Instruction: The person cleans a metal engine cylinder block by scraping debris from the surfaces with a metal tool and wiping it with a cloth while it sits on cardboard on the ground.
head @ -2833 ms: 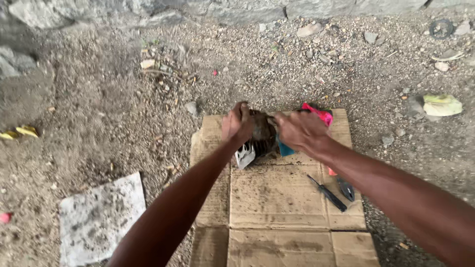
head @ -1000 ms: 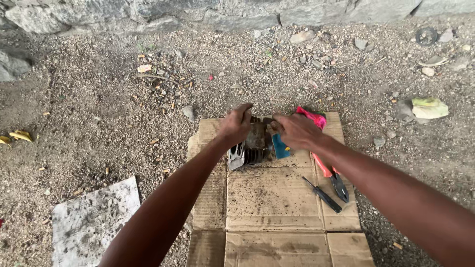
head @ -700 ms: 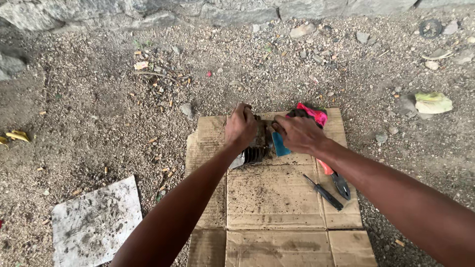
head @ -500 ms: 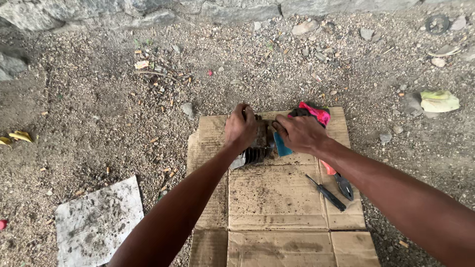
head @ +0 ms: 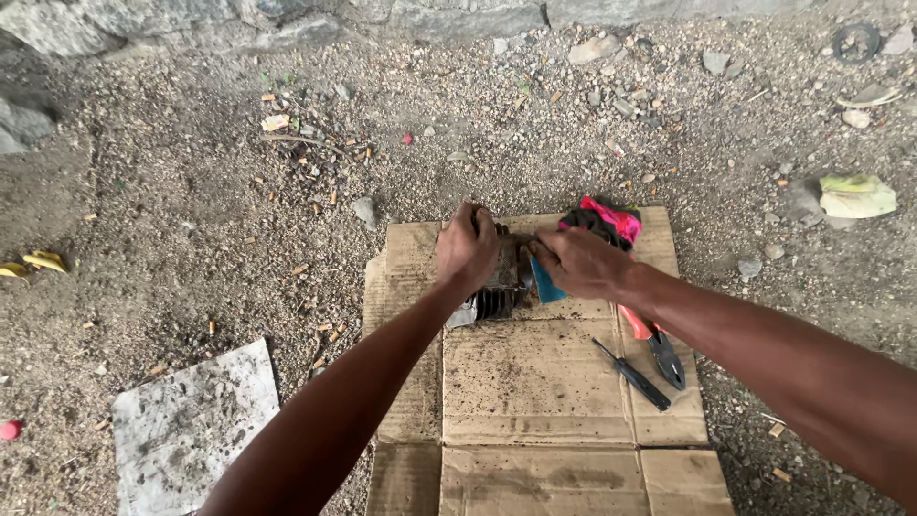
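Observation:
A dirty finned metal engine part [head: 497,298] rests on a flattened cardboard sheet [head: 535,382] laid on gravel. My left hand [head: 466,247] grips the top of this part. My right hand [head: 578,263] presses a small blue piece [head: 546,284], perhaps a cloth or pad, against the part's right side. Behind my right hand lies a pink and dark rag [head: 607,218].
Orange-handled pliers [head: 654,342] and a black screwdriver [head: 630,374] lie on the cardboard to the right. A grey dirty sheet [head: 186,430] lies at lower left. Stones, litter and a rock wall [head: 287,14] border the gravel at the top.
Both hands have stayed on the finned part, shifting only slightly. The view has moved a little.

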